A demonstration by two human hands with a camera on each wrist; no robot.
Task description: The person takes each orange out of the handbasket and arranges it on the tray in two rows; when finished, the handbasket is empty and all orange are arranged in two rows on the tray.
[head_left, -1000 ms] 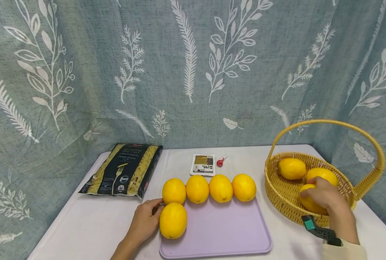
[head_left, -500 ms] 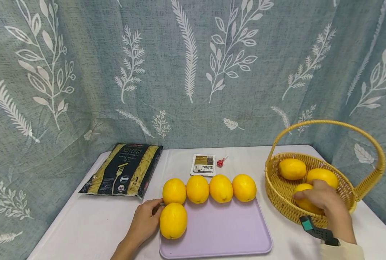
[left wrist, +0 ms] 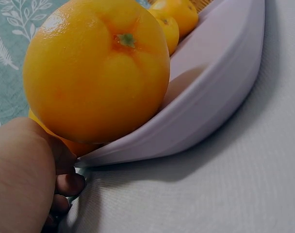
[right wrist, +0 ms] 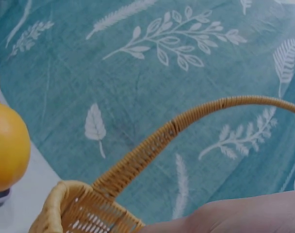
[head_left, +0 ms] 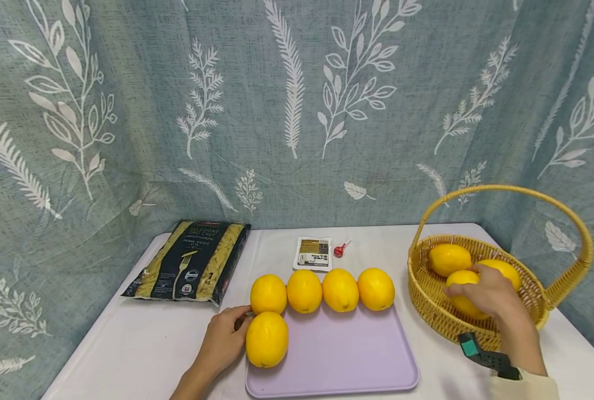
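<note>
My right hand [head_left: 492, 291] grips an orange [head_left: 462, 300] inside the wicker basket [head_left: 427, 311]. Two other oranges lie behind it, one [head_left: 449, 259] by the far wall and one [head_left: 504, 271] partly covered by the hand. In the right wrist view, only part of the hand [right wrist: 244, 213] shows, and its fingertips are out of frame. My left hand [head_left: 221, 339] pinches the left rim of the lilac tray [head_left: 347, 355], beside a back-corner orange [head_left: 268, 294] and a front orange [left wrist: 96, 73]; its thumb tip is partly hidden. Three further oranges [head_left: 304, 290] continue the tray's back row.
A bag of penne pasta [head_left: 189, 261] lies at the back left of the white table. Behind the tray are a small flat packet [head_left: 313, 254] and a red lollipop [head_left: 339, 250]. The basket's tall handle [head_left: 507, 189] arches over it. A patterned curtain [head_left: 297, 111] hangs behind.
Within the basket, my right hand has shifted slightly left and up with the orange in its grip. The left hand and the tray's oranges have stayed put.
</note>
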